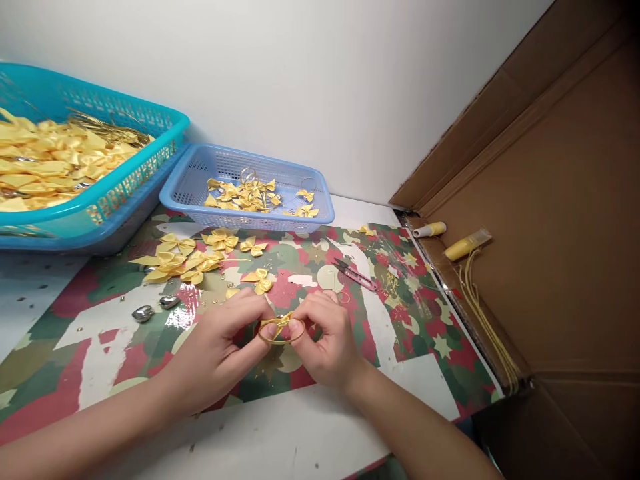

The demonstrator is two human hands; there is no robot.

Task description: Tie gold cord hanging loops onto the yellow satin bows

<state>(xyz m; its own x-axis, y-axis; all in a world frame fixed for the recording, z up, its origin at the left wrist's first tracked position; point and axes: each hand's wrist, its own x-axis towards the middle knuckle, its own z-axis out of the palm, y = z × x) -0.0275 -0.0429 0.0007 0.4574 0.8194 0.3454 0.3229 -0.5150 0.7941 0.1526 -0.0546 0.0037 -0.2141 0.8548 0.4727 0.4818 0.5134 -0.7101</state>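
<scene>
A yellow ribbon bow (284,321) with a looped gold cord (281,343) is between my two hands, above the front part of the table. My left hand (223,347) pinches its left side between thumb and fingers. On the other side my right hand (327,337) is closed the same way, its thumb at the cord. The fingers hide much of the bow. Just beyond them lies a loose yellow bow (262,281). Two silver hearts (143,313) rest left of my left hand, near a cluster of yellow bows (173,262).
A blue basket (175,200) holds several corded bows. A larger turquoise basket (173,127) at left is heaped with bows and gold cords. Pink-handled thread snips (357,275) lie on the patterned sheet (443,347). Yellow thread spools (465,245) and cords (477,307) line the cardboard wall (560,233).
</scene>
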